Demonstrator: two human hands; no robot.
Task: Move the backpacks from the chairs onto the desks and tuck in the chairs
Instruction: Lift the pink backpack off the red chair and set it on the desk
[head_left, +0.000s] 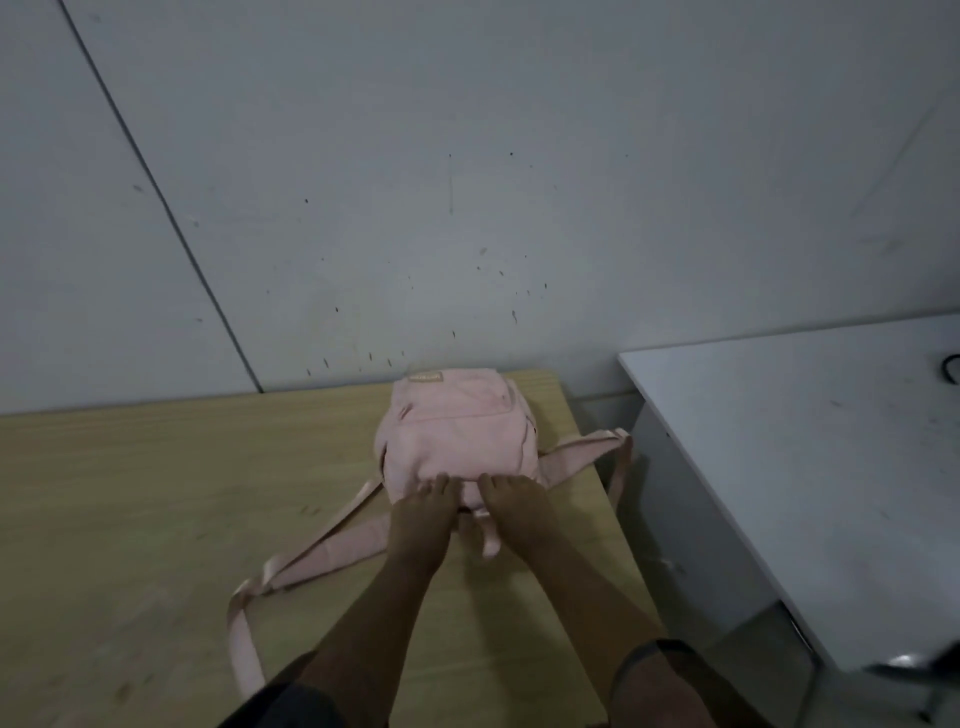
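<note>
Backpack (457, 431) on wooden desk (156, 493) by wall (467, 182); both hands' fingers (434, 486) flat, spread on it

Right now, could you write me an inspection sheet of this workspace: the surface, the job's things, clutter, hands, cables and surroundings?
Surface: wooden desk, pale, lightly scuffed, set against the wall.
Job's things: pink backpack lying on the desk near its right end; one strap trails toward the front, another hangs over the right edge. No chair seen.
Clutter: nothing seen.
Hands: left hand and right hand both rest, fingers spread, on the backpack's near end.
Cables: dark loop, perhaps a cable, at the right frame edge on the white desk.
Surroundings: grey wall with small dark specks.
</note>
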